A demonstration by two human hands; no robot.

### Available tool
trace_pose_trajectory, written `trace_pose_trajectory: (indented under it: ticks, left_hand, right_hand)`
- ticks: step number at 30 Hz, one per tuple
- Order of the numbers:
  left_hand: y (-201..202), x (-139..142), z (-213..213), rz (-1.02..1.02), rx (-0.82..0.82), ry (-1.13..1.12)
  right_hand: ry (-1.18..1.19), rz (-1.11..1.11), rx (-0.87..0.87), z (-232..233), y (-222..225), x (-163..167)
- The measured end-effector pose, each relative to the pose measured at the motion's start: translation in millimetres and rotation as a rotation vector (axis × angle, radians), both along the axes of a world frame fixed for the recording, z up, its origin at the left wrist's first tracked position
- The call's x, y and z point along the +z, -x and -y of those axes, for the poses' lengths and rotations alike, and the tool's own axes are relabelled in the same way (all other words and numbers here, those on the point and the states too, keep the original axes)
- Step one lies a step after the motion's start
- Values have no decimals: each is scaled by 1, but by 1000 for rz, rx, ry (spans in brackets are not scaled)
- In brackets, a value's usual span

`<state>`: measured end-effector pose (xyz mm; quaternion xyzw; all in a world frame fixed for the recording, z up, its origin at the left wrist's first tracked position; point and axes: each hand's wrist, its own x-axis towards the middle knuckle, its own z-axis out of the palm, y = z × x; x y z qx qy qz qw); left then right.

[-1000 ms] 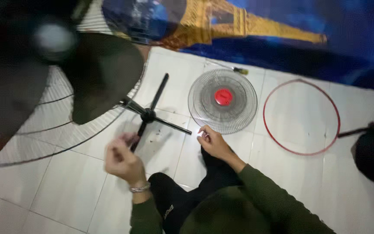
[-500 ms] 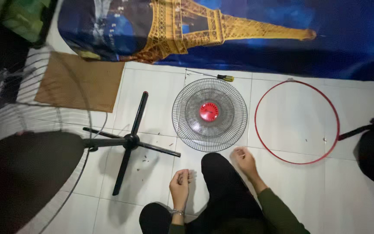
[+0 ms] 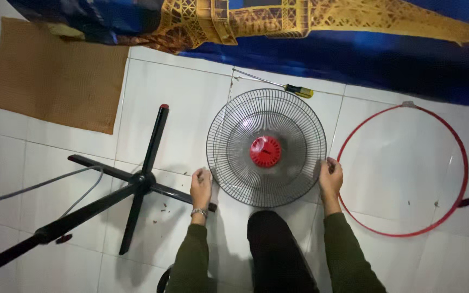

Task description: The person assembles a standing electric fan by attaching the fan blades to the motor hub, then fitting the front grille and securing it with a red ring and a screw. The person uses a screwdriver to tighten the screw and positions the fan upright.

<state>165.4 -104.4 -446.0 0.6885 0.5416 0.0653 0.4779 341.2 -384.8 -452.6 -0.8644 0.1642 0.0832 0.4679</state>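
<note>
Gripping a round wire fan guard (image 3: 266, 147) at opposite edges, the person's two hands hold it flat on the white tiled floor (image 3: 191, 92). The left hand (image 3: 201, 186) is curled over the guard's lower left rim, fingers closed on the outer wire; the right hand (image 3: 331, 176) is closed on the right rim in the same way. Both wrists come out of dark green sleeves (image 3: 191, 255), and a metal bracelet (image 3: 198, 212) sits on the left wrist. Midway between the two grips lies the guard's red centre cap (image 3: 265, 151).

Just outside the right-hand grip, touching or nearly touching the guard's rim, lies a thin red ring (image 3: 403, 169), flat on the tiles. Just outside the left-hand grip, one leg of a black cross-shaped stand base (image 3: 139, 182) ends right under that hand; its pole slants away to the lower left. A grey cable (image 3: 55, 182) curves on the floor farther out on that side. Beyond the guard, on the far side from both hands, a screwdriver (image 3: 286, 87) with a yellow and black handle lies near a blue cloth with a golden tower picture (image 3: 321, 32). Well apart from the left grip, a brown mat (image 3: 55, 76) lies at the far left
</note>
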Motion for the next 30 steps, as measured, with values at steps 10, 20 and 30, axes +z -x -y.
trace_pose_trajectory:
  ticks: [10, 20, 30]
  left_hand:
    - [-51, -26, -12, 12, -5, -79]
    - [-63, -24, -13, -236, -5, -34]
    - [-53, -9, -14, 208, 153, 124]
  right_hand:
    - [-204, -97, -182, -5, -10, -10]
    - [-467, -256, -275, -8, -29, -16]
    - [-639, -262, -339, 1, -17, -8]
